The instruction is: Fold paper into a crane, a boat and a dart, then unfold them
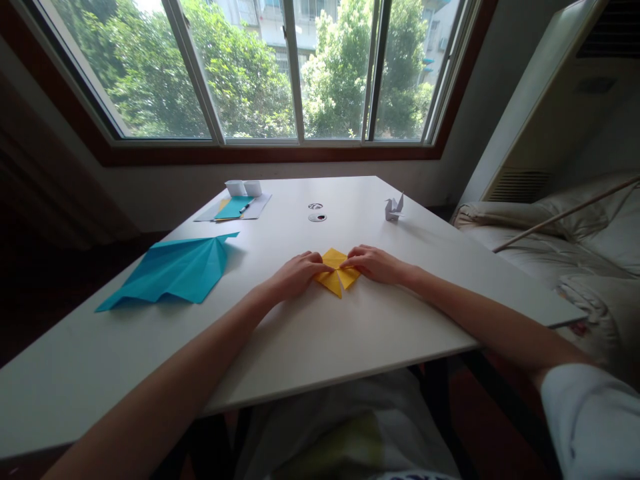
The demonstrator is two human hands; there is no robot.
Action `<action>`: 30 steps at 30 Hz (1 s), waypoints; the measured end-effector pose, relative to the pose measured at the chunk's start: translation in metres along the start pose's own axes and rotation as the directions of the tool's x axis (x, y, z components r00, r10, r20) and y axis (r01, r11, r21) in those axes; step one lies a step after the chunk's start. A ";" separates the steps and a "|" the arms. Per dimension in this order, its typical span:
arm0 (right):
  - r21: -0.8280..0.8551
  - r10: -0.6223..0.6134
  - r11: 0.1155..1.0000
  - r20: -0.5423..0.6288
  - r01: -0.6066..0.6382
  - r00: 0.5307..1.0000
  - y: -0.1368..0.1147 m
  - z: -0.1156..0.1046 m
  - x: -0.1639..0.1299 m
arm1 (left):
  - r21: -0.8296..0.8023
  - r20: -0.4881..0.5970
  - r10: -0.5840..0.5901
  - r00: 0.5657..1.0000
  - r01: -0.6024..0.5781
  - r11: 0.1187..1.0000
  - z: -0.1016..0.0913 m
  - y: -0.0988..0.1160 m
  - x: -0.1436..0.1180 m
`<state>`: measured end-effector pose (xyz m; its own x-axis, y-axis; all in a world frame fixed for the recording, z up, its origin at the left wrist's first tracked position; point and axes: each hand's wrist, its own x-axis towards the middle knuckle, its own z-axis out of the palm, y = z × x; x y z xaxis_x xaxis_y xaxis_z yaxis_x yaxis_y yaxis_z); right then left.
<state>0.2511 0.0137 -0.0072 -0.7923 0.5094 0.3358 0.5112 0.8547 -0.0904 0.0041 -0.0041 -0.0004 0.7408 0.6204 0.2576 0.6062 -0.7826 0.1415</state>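
A small sheet of yellow origami paper [332,257], folded into a diamond with a slit at its near side, lies on the white table [300,347] in front of me. My left hand [299,272] grips its left side, thumb and fingers pressed on the paper near the middle. From the right, my right hand [376,264] pinches the opposite side, its fingertips close to the centre crease. Parts of the paper's left and right corners are hidden under my fingers.
Creased blue paper [175,270] lies at the left. Behind it are stacked sheets [235,207], a pen [245,208] and white containers [243,188]. A white paper crane [394,208] stands at the back right. Two round flat pieces [317,217] lie mid-table.
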 end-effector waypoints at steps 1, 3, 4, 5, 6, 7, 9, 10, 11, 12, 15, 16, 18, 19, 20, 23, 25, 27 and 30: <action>-0.014 -0.021 1.000 0.010 0.022 1.000 0.000 0.001 0.001 | 0.007 0.004 -0.002 1.000 0.002 1.000 0.000 0.001 0.000; -0.048 -0.048 0.998 0.025 0.049 0.999 0.000 0.003 0.002 | 0.014 0.009 -0.010 1.000 0.010 1.000 0.000 0.002 0.000; -0.064 -0.057 0.996 0.028 0.058 0.998 0.000 0.004 0.003 | 0.016 0.010 -0.013 1.000 0.013 1.000 0.000 0.002 0.000; -0.074 -0.063 0.995 0.028 0.065 0.998 -0.001 0.004 0.003 | 0.016 0.009 -0.015 1.000 0.015 1.000 0.000 0.003 0.000; -0.076 -0.068 0.995 0.026 0.070 0.997 -0.001 0.004 0.004 | 0.015 0.008 -0.017 1.000 0.017 1.000 -0.001 0.003 0.000; -0.072 -0.071 0.995 0.022 0.073 0.997 -0.001 0.003 0.004 | 0.012 0.007 -0.019 1.000 0.019 1.000 -0.001 0.003 0.000; -0.053 -0.072 0.996 0.022 0.073 0.997 -0.002 0.001 0.004 | 0.002 0.002 -0.022 1.000 0.022 1.000 -0.002 0.003 0.000; -0.042 -0.067 0.997 0.024 0.068 0.997 -0.002 0.000 0.004 | -0.003 0.000 -0.023 1.000 0.023 1.000 -0.003 0.002 0.000; -0.032 -0.058 0.998 0.029 0.059 0.998 -0.002 -0.002 0.003 | -0.009 -0.001 -0.023 1.000 0.023 1.000 -0.003 0.001 0.000; -0.022 -0.046 0.999 0.035 0.047 0.998 -0.003 -0.004 0.002 | -0.015 -0.002 -0.022 1.000 0.022 1.000 -0.004 0.000 0.000; 0.010 0.009 1.000 0.069 -0.009 0.998 -0.002 -0.012 0.000 | -0.033 0.010 -0.028 1.000 0.029 0.999 -0.009 -0.003 -0.002; 0.020 0.030 0.999 0.085 -0.032 0.996 -0.001 -0.015 -0.002 | -0.036 0.018 -0.037 0.999 0.037 0.999 -0.011 -0.004 -0.002; 0.037 0.075 0.996 0.117 -0.080 0.990 0.001 -0.020 -0.005 | -0.035 0.041 -0.057 0.998 0.058 0.998 -0.015 -0.007 -0.004; 0.044 0.094 0.994 0.130 -0.100 0.987 0.002 -0.022 -0.006 | -0.033 0.053 -0.066 0.996 0.068 0.997 -0.017 -0.008 -0.005; 0.051 0.109 0.992 0.140 -0.117 0.984 0.004 -0.024 -0.007 | -0.034 0.063 -0.074 0.995 0.076 0.997 -0.019 -0.010 -0.005; 0.075 0.130 0.987 0.154 -0.143 0.980 0.009 -0.027 -0.011 | -0.050 0.086 -0.093 0.992 0.097 0.994 -0.023 -0.018 -0.008; 0.092 0.137 0.984 0.160 -0.153 0.977 0.011 -0.028 -0.012 | -0.063 0.097 -0.110 0.989 0.116 0.991 -0.025 -0.023 -0.010; 0.105 0.144 0.981 0.168 -0.163 0.975 0.012 -0.027 -0.012 | -0.067 0.111 -0.126 0.986 0.134 0.989 -0.027 -0.027 -0.012; 0.107 0.157 0.978 0.173 -0.177 0.972 0.013 -0.028 -0.013 | -0.041 0.144 -0.138 0.980 0.145 0.989 -0.029 -0.030 -0.013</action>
<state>0.2774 0.0156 0.0133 -0.7479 0.6465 0.1504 0.6045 0.7570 -0.2480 -0.0320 0.0093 0.0198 0.6837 0.7235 0.0956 0.6950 -0.6855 0.2169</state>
